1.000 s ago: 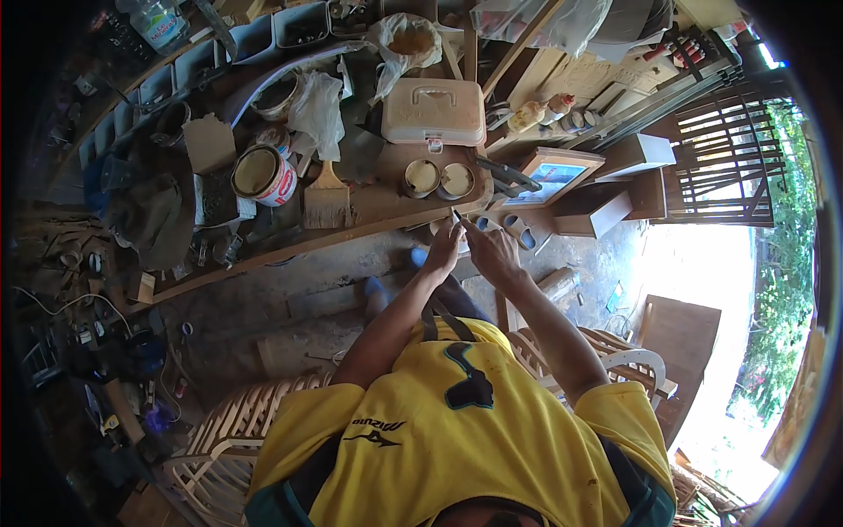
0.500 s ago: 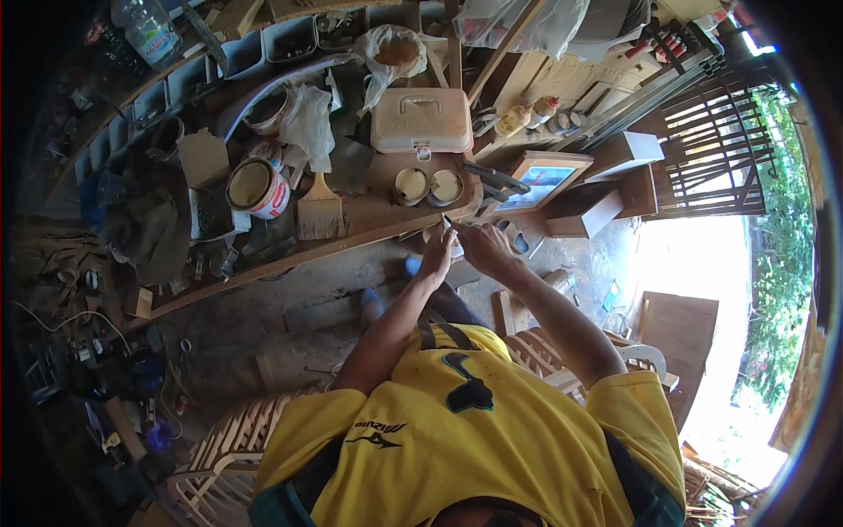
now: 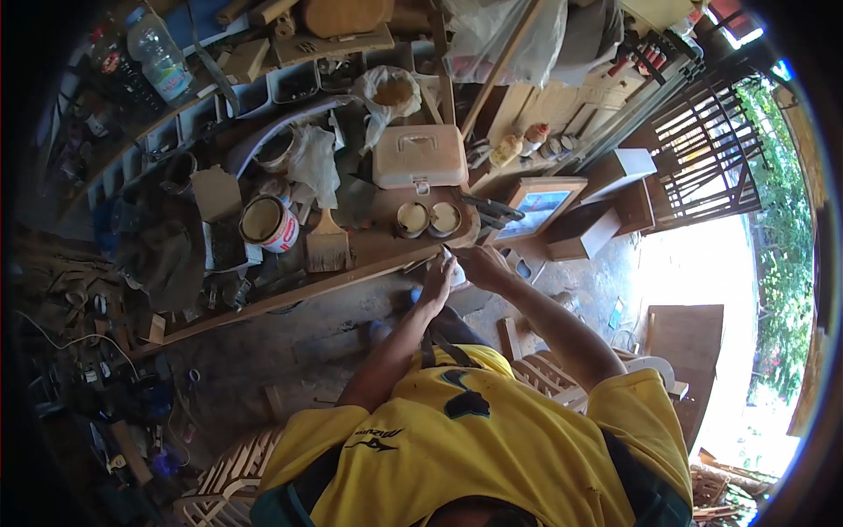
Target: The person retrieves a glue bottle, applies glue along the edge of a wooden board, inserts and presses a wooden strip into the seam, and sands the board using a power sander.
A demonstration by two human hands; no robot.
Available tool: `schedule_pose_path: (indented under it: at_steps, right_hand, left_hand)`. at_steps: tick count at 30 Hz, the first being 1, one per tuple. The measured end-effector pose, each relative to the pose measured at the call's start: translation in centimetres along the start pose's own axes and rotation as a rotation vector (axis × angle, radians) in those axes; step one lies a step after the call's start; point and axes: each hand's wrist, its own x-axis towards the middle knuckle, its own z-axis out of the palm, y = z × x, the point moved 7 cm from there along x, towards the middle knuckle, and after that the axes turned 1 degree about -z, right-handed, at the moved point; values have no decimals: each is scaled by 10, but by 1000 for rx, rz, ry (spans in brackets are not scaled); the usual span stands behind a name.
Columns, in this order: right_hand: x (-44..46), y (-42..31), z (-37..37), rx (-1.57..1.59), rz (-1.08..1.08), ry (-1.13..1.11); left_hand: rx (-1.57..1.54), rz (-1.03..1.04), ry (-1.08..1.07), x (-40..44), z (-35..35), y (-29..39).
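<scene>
My left hand (image 3: 435,287) is closed, its fingertips raised near the bench's front edge. My right hand (image 3: 485,267) is closed beside it, the fingers of both meeting at a small, thin item with a dark part that is too small to name. Something white (image 3: 457,276) shows just below and between the hands; I cannot tell whether it is held. Just beyond the hands, two open round cans with pale contents, a left can (image 3: 412,219) and a right can (image 3: 443,219), stand on the bench (image 3: 378,256).
A lidded plastic box (image 3: 420,158) sits behind the cans. Left of them are a wide paintbrush (image 3: 328,247) and a paint can (image 3: 270,224). A framed panel (image 3: 541,208) and wooden boxes (image 3: 583,231) stand at right. Slatted wooden furniture (image 3: 230,474) is behind me at left.
The view has tilted, so the bench and everything on it sit lower in the picture. Both hands stay together at the small item, with only slight movement.
</scene>
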Motion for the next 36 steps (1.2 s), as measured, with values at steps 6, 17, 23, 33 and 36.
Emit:
schedule_pose_path:
  at_steps: [6, 17, 23, 33, 36]
  right_hand:
    - [-23, 59, -10, -43, 85, 20]
    - [0, -24, -57, -32, -57, 236]
    - [136, -35, -25, -280, -370, 24]
    - [72, -80, -30, 106, -189, 130]
    - [22, -104, -40, 313, -95, -21]
  left_hand:
    - [418, 263, -22, 3, -32, 2]
    - [502, 320, -55, -33, -70, 10]
    - [430, 357, -56, -71, -81, 31]
    - [538, 384, 55, -101, -87, 79]
    - [584, 387, 11, -106, -80, 86]
